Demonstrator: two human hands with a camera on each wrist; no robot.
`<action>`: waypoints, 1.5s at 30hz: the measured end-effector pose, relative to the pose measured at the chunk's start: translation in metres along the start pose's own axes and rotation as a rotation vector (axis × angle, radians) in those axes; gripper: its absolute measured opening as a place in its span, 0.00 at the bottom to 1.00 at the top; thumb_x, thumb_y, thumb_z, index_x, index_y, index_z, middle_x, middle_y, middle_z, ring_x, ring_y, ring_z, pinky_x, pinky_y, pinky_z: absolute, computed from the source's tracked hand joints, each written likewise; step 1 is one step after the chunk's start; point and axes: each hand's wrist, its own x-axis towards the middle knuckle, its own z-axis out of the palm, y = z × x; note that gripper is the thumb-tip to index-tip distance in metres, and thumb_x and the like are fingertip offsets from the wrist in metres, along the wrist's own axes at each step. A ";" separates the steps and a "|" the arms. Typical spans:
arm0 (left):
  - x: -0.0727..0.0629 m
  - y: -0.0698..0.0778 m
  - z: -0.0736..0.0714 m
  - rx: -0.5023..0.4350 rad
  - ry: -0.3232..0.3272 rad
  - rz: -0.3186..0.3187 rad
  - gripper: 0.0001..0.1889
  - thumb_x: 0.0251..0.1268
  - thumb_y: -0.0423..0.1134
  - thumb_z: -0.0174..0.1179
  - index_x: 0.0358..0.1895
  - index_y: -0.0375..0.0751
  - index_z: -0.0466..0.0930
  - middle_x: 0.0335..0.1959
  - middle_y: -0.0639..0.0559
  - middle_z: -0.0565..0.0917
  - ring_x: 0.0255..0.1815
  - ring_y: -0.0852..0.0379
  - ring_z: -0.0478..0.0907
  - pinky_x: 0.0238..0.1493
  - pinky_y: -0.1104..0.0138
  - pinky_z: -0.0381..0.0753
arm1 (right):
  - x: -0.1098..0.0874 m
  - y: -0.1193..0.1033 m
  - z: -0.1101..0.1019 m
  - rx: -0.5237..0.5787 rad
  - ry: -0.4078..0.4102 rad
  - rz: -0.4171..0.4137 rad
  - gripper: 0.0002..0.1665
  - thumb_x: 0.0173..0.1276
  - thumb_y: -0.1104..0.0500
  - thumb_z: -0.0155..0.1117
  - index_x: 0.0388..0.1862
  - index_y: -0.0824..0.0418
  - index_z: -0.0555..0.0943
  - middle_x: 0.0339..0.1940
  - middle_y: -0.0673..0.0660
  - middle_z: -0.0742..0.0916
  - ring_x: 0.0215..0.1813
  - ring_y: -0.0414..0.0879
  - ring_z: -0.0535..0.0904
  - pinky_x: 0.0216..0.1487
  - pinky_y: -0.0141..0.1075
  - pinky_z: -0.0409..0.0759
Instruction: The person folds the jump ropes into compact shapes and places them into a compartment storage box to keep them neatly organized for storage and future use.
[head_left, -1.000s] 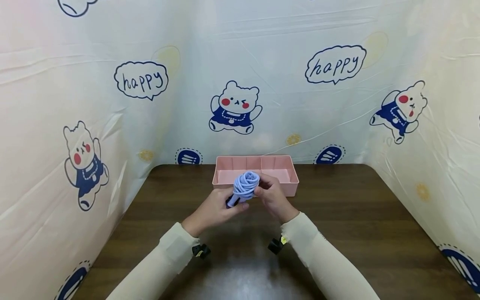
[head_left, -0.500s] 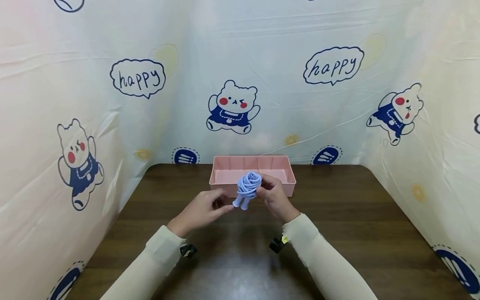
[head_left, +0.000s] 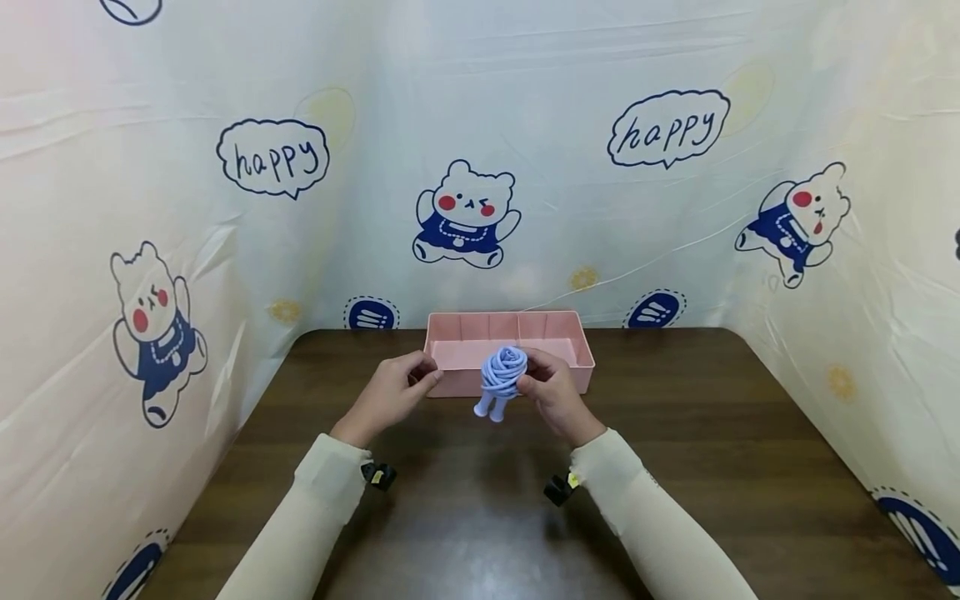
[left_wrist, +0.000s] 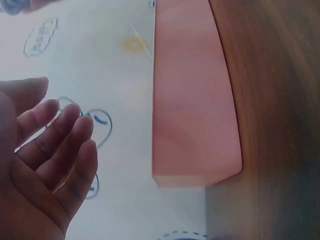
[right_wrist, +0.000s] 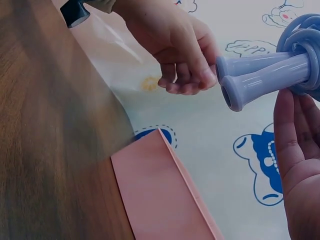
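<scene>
A pale blue jump rope, wound into a tight ball, is held up by my right hand in front of the pink box. Thumb and fingers grip the bundle from its right side. Its two handles stick out of the coil side by side, pointing down in the head view, their flared ends showing in the right wrist view. My left hand is apart from the rope, off to its left, fingers loosely bent with nothing between them. In the head view its fingertips overlap the box's front left corner.
The pink box, divided inside, stands at the back of the dark wooden table. A pale curtain printed with bears encloses the back and sides. Each sleeve has a small black camera at the wrist.
My left hand has let go of the rope's handles and drawn away to the left. The right hand keeps hold of the bundle, shifted slightly right, and both handles have come into sight.
</scene>
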 end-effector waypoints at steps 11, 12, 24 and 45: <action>0.014 -0.036 0.009 0.017 0.179 -0.123 0.09 0.70 0.45 0.60 0.43 0.44 0.80 0.36 0.52 0.80 0.37 0.54 0.76 0.40 0.59 0.79 | 0.005 0.003 -0.004 -0.027 0.039 -0.022 0.30 0.56 0.41 0.72 0.54 0.55 0.82 0.44 0.55 0.85 0.44 0.44 0.80 0.45 0.35 0.81; 0.014 -0.040 0.011 0.010 0.189 -0.146 0.11 0.70 0.47 0.59 0.44 0.43 0.79 0.37 0.51 0.79 0.38 0.53 0.75 0.41 0.59 0.78 | 0.006 0.003 -0.005 -0.032 0.042 -0.021 0.30 0.56 0.41 0.72 0.54 0.56 0.82 0.44 0.55 0.85 0.44 0.44 0.80 0.45 0.35 0.81; 0.010 -0.070 0.033 -0.178 0.172 -0.353 0.23 0.72 0.55 0.54 0.58 0.41 0.72 0.53 0.43 0.78 0.56 0.46 0.74 0.56 0.50 0.74 | 0.017 0.011 -0.008 -0.105 0.134 0.046 0.37 0.52 0.38 0.73 0.51 0.64 0.81 0.41 0.56 0.86 0.42 0.44 0.82 0.45 0.38 0.82; 0.014 -0.087 0.069 -0.636 0.295 -0.482 0.29 0.71 0.52 0.56 0.68 0.37 0.70 0.66 0.41 0.72 0.65 0.46 0.68 0.64 0.53 0.66 | 0.055 0.026 -0.009 -0.127 0.151 0.160 0.47 0.57 0.43 0.71 0.64 0.75 0.71 0.47 0.59 0.84 0.48 0.47 0.82 0.51 0.47 0.79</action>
